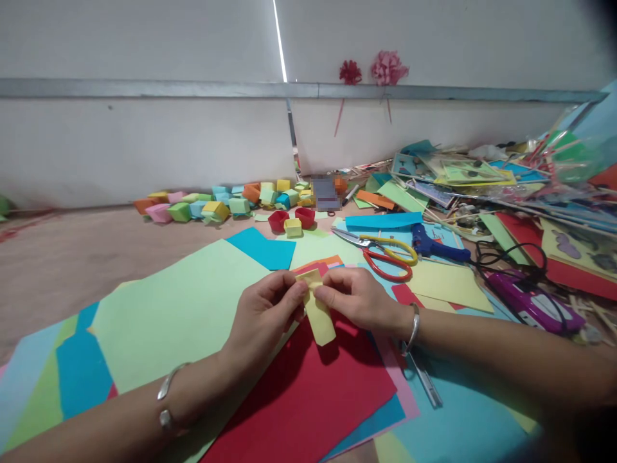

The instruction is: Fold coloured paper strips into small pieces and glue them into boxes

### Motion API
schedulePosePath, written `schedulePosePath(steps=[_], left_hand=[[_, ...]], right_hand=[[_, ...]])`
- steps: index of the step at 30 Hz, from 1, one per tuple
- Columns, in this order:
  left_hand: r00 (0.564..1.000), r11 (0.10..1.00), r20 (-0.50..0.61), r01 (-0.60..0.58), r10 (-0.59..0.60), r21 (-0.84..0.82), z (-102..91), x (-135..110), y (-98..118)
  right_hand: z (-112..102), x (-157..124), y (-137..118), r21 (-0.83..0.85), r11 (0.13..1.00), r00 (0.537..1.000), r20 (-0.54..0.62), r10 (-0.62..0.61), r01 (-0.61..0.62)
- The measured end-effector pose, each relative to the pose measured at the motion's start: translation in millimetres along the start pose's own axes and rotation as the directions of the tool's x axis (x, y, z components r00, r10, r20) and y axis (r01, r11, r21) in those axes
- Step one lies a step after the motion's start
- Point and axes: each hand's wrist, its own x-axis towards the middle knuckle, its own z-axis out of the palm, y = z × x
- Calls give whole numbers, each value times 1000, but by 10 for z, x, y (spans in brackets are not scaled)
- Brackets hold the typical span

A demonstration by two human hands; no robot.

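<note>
Between my two hands, in the middle of the head view, is a folded yellow paper strip [321, 321]. My left hand [272, 302] pinches its upper left edge between thumb and fingers. On the other edge my right hand [354, 297] pinches it too, thumb on top. The strip's lower end hangs toward me over a red paper sheet [308, 399]. Left of the hands lies a large pale green sheet [178, 308]. Beyond them stand a small yellow paper box [292, 227] and two red paper shapes [304, 217].
Scissors [385, 251] with red and yellow handles lie beyond my right hand, beside a blue glue gun [438, 247]. A purple device [535, 302] with black cable and a utility knife [427, 379] are at right. Several colored paper boxes [180, 212] line the wall.
</note>
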Motion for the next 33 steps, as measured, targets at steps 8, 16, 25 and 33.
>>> schedulePosePath(steps=[8, 16, 25, 33], left_hand=[[991, 995, 130, -29, 16, 100, -15, 31, 22], [1000, 991, 9, 9, -10, 135, -29, 58, 47], [990, 992, -76, 115, -119, -55, -81, 185, -36], [982, 981, -92, 153, -164, -122, -111, 210, -64]], right_hand=[[1, -38, -46, -169, 986, 998, 61, 23, -12], [-3, -4, -58, -108, 992, 986, 143, 85, -70], [-42, 60, 6, -123, 988, 996, 4, 90, -89], [-96, 81, 31, -30, 993, 991, 72, 113, -111]])
